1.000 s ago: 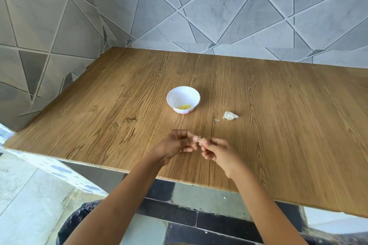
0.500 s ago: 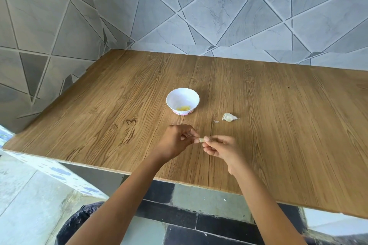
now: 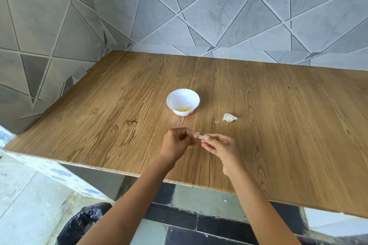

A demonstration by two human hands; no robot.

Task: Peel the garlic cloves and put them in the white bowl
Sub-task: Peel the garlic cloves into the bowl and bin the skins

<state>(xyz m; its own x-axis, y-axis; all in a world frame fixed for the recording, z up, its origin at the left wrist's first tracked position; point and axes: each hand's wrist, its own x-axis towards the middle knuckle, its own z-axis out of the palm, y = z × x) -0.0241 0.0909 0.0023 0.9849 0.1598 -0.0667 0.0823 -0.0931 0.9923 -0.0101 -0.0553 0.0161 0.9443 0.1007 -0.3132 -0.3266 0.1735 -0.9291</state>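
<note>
Grey triangle-patterned tiles (image 3: 49, 36) wall the wood-grain surface (image 3: 99, 117) on the left and behind. Above its near edge the left hand (image 3: 175, 143) and right hand (image 3: 221, 148) both pinch one garlic clove (image 3: 201, 136) held between them; the white bowl (image 3: 173, 98) stands just beyond the left hand, a garlic bulb piece (image 3: 229, 117) beyond the right

Soft, even daylight, bright all over; shadows faint, only a pale one beside the bowl (image 3: 183, 104). Sharp centre, wide-angle bending toward frame edges, wall tiles (image 3: 219, 12) warped there.
</note>
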